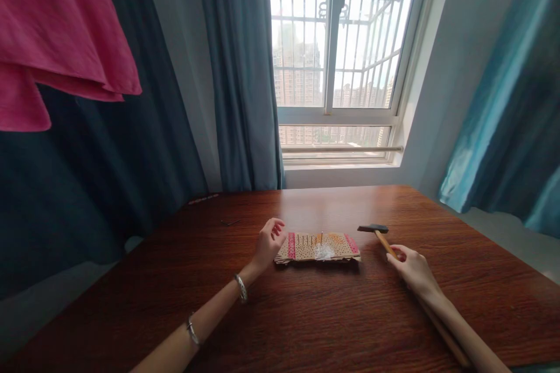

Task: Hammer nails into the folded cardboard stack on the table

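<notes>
A hammer (381, 238) with a dark head and a long wooden handle is gripped in my right hand (411, 268), closed round the handle. Its head is over the table, right of a patterned cardboard pad (306, 252) with pink bands and dark dots. Several thin nails (307, 239) stand upright in a row in the pad, and a single nail (322, 238) stands farther right, beside a whitish patch. My left hand (266, 242) is at the pad's left end, fingers loosely curved and apart from the thumb, with nothing visible between them.
The brown wooden table (332, 315) reaches toward a barred window (332, 58). Small thin dark pieces (229, 222) lie at its left. Blue curtains (240, 70) hang on both sides, and a pink cloth (65, 29) hangs at upper left.
</notes>
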Motion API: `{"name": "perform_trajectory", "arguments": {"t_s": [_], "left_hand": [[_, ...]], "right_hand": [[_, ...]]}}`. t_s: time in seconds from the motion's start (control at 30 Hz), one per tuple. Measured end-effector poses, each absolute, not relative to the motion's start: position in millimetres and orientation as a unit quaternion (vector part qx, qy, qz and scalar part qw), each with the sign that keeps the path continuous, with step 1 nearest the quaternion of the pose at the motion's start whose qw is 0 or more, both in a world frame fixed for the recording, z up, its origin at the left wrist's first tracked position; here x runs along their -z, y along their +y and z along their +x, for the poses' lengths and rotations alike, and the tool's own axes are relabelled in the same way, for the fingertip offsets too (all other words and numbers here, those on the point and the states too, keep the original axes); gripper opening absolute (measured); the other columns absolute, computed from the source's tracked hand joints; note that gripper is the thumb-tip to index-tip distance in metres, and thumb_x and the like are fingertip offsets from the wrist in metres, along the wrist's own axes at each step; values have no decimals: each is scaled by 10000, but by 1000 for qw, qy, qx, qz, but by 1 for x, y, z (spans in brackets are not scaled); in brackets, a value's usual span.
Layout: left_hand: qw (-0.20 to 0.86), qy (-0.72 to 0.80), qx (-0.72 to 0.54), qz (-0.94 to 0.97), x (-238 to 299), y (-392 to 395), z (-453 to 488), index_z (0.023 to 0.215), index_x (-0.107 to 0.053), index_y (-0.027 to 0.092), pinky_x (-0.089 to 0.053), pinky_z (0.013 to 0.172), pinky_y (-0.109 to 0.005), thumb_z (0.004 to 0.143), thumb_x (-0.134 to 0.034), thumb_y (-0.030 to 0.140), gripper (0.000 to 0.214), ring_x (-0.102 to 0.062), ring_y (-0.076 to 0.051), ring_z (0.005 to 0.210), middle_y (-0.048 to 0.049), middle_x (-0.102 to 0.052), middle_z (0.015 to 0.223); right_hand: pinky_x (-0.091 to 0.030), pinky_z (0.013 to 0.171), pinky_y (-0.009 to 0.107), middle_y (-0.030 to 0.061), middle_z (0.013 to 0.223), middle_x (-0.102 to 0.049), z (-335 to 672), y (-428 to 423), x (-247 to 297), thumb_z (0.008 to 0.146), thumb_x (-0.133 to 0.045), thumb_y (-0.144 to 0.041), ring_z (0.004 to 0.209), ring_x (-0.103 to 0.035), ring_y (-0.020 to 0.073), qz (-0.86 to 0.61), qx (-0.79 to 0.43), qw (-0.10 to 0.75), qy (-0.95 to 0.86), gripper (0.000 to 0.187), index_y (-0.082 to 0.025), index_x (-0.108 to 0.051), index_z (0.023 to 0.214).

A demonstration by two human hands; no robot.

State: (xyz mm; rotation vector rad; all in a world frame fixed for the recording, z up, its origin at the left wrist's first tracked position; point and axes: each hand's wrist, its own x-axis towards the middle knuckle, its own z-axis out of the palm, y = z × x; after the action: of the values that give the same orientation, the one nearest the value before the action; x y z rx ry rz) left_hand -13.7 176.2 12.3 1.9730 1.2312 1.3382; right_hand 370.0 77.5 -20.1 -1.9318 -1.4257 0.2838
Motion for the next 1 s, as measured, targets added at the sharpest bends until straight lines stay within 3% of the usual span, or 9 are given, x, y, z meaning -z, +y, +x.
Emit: {"name": "perform_trajectory", "arguments": {"t_s": [0.1, 0.23, 0.33, 0.47, 0.63, 0.83, 1.0], "left_hand": [[258, 431, -465, 729, -11, 130, 0, 821, -535, 163, -394, 564, -217, 753, -498, 220, 97, -471, -101, 588, 15, -508, 662], [340, 365, -373, 782, -6, 70, 27, 838, -569, 164, -403, 597, -212, 796, -467, 235, 132, -504, -112, 660, -13, -566, 737], [342, 316, -311, 829, -3, 40, 41, 821, -584, 166, -398, 589, -201, 789, -472, 193, 120, -498, -103, 648, -20, -571, 750], [267, 269, -308, 873, -4, 35, 38, 775, -559, 167, -407, 670, -222, 755, -502, 145, 65, -504, -123, 736, -30, -556, 780], [184, 352, -380, 835, -11, 75, 4, 792, -526, 175, -432, 713, -261, 784, -493, 186, 36, -507, -141, 773, -34, -532, 805], [68, 349, -317, 879, -12, 128, -37, 986, -551, 202, -332, 979, -403, 732, -572, 220, 256, -403, -227, 1136, -68, -494, 1168], [43, 318, -226, 920, -9, 137, -47, 1184, -475, 227, -268, 1037, -434, 760, -540, 225, 429, -303, -230, 1244, -54, -417, 1306]], "right_hand": [[-468, 675, 278, 68, 777, -691, 359, 70, 20, 658, -558, -404, 746, -638, 217, -737, -136, 404, -524, 370, -166, -645, 928], [-483, 601, 251, 52, 697, -675, 323, 46, 14, 661, -571, -433, 674, -640, 199, -679, -201, 494, -504, 439, -140, -607, 985], [-471, 538, 233, 22, 624, -648, 297, 29, 7, 688, -560, -443, 595, -622, 176, -652, -238, 504, -514, 456, -145, -583, 1033], [-474, 586, 242, 30, 682, -669, 293, 23, 3, 695, -559, -438, 624, -624, 179, -673, -189, 465, -543, 390, -178, -608, 982], [-469, 667, 261, 58, 802, -688, 333, 37, 16, 693, -545, -434, 739, -632, 203, -710, -132, 413, -554, 323, -185, -629, 881], [-424, 632, 277, 52, 721, -673, 382, 64, 34, 690, -520, -421, 684, -618, 208, -745, -69, 314, -584, 258, -197, -623, 762], [-399, 624, 280, 52, 694, -651, 398, 79, 40, 708, -482, -414, 682, -609, 210, -752, -33, 246, -610, 245, -201, -602, 723]]}}
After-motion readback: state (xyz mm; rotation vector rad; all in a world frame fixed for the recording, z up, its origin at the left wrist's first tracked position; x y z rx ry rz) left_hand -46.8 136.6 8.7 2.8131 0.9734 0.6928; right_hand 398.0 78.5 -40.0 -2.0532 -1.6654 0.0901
